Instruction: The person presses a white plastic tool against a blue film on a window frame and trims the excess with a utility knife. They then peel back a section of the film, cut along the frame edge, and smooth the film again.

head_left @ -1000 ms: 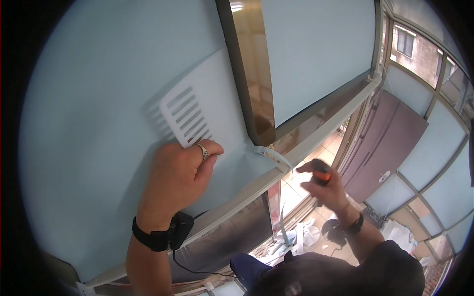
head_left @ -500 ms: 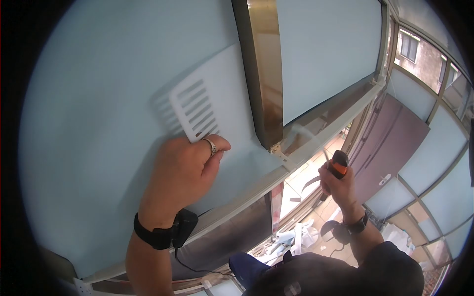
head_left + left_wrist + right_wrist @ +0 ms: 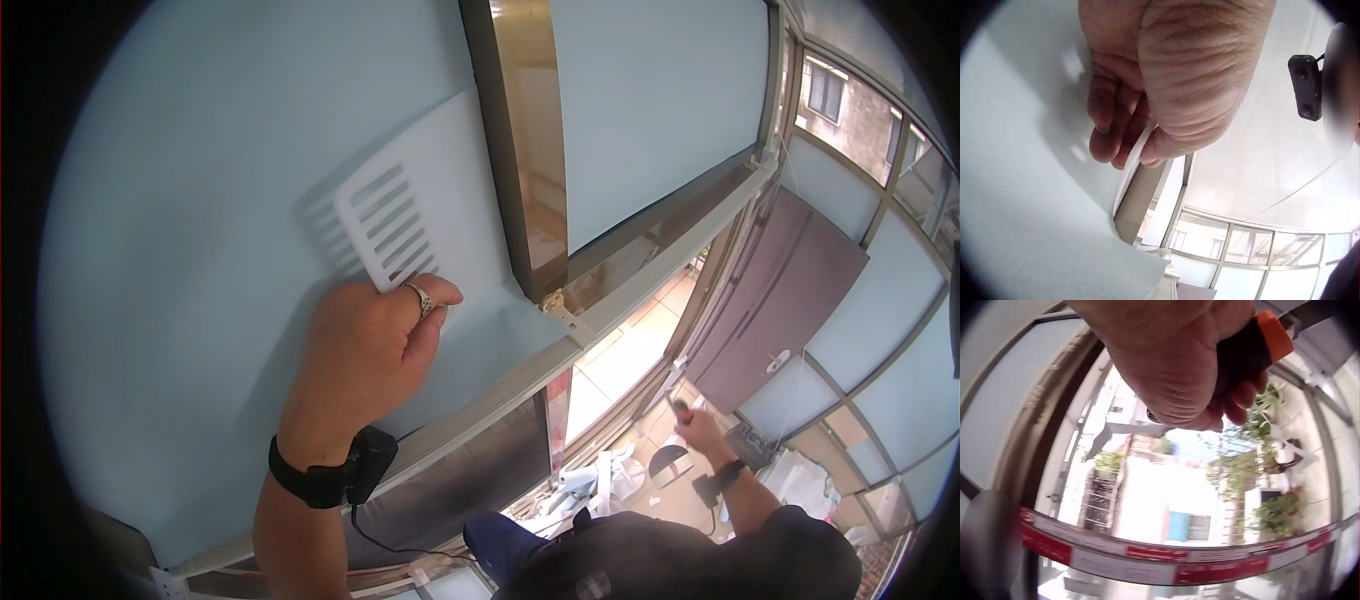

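My left hand [image 3: 360, 345] pinches a white plastic scraper [image 3: 455, 180] by its slotted end, thumb on one side and fingers on the other. Its plain broad part reaches to the brown metal frame [image 3: 520, 190], flat against the light blue panel [image 3: 200, 230]. In the left wrist view the scraper [image 3: 1130, 167] shows edge-on between thumb and fingers. Low on the right, my right hand [image 3: 706, 434] grips a utility knife [image 3: 1241, 359] with a black and orange handle. A pale strip [image 3: 1125, 429] trails by that hand's fingers.
Below the panel runs a pale metal rail [image 3: 480, 395]. White scraps [image 3: 600, 485] lie on the floor beside a dark-clothed lap. A purple-brown door [image 3: 775, 300] stands beyond. A red and white band [image 3: 1222, 569] crosses the right wrist view, with plants [image 3: 1279, 512] outside.
My right hand has drawn away from the frame's corner, first right, then down toward the floor, with the knife. The pale strip has come off that corner. My left hand stays on the scraper.
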A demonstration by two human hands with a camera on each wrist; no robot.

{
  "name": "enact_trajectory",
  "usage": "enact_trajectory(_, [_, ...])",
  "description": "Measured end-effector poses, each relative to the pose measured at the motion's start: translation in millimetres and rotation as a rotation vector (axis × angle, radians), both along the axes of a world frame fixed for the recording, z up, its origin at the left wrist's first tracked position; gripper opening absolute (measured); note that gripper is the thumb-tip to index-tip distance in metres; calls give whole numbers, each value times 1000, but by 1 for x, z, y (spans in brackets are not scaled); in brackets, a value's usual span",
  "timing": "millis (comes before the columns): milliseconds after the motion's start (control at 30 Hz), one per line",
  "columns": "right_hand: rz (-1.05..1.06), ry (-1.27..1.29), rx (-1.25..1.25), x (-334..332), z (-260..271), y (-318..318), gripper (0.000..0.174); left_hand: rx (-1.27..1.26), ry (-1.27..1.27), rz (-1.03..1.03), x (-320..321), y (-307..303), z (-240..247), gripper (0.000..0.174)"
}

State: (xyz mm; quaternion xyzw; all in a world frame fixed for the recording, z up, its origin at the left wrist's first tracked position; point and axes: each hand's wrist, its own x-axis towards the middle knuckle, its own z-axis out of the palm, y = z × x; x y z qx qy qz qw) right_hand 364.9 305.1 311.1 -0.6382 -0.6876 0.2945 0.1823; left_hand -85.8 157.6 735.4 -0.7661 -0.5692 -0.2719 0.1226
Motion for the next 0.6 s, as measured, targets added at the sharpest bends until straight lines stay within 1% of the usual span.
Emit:
enact_trajectory(33, [16,-127,-10,19,-46,-5,38,-4,0,-4,0,0,0,14])
enact_trajectory(67, [-2,-113,-99,26,-60,-19,43,-4,2,-3,0,-1,1,14])
enact_trajectory(100, [-21,-99,-188,31,-72,-30,48,-50,-17,35,1,-3,3,19])
enact_trajectory(133, [-19,-96,-189,43,-94,-39,48,-96,-35,74,2,-4,4,24])
enact_trajectory(167, [-60,-51,-231,54,-120,-44,46,-99,-30,76,1,-2,4,24])
enact_trajectory(200, [-101,-5,-274,51,-121,-48,44,39,-24,6,-1,0,3,35])
enact_trajectory(233, [-96,1,-277,50,-122,-50,44,177,-16,-65,-3,2,2,47])
enact_trajectory(267, [-151,69,-343,52,-122,-53,44,173,-9,-61,-6,3,2,47])
enact_trajectory(300, [-204,137,-412,47,-111,-55,45,251,-75,-76,-10,3,1,59])
enact_trajectory(333, [-195,141,-419,44,-110,-53,45,327,-141,-91,-13,1,1,71])
enact_trajectory(367, [-204,196,-377,41,-109,-52,45,320,-132,-83,-13,-1,2,71])
enact_trajectory(433, [-200,261,-341,32,-109,-44,45,565,-45,11,-11,-6,6,82])
enact_trajectory(467, [-243,367,-416,27,-113,-36,44,651,138,118,-20,-12,7,86])
enact_trajectory(500, [-283,472,-494,22,-114,-29,43,648,155,124,-17,-20,13,86])
enact_trajectory(533, [-267,479,-503,18,-115,-25,43,573,-10,133,-11,-33,23,83])
enact_trajectory(567, [-242,478,-463,16,-116,-22,39,497,-177,147,-6,-45,31,81])
enact_trajectory(600, [-217,476,-424,14,-114,-19,36,460,-46,239,-11,-59,42,71])
